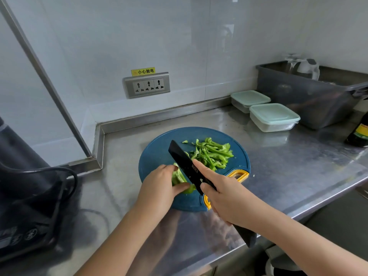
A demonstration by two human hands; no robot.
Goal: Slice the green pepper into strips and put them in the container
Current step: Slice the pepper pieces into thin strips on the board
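Strips point(211, 154) piled on the board's point(155, 154) right, pepper point(178, 178) on its left, the knife point(183, 162) between them, and two containers point(274, 117) behind to the right, just before the tub point(298, 100).

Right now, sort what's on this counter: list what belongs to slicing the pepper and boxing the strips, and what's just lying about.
For the job: left hand holding the pepper piece, right hand gripping the knife, cut strips, cutting board, near container, far container, both lidded.

Lying about: grey tub, dark bottle, black appliance, wall socket.
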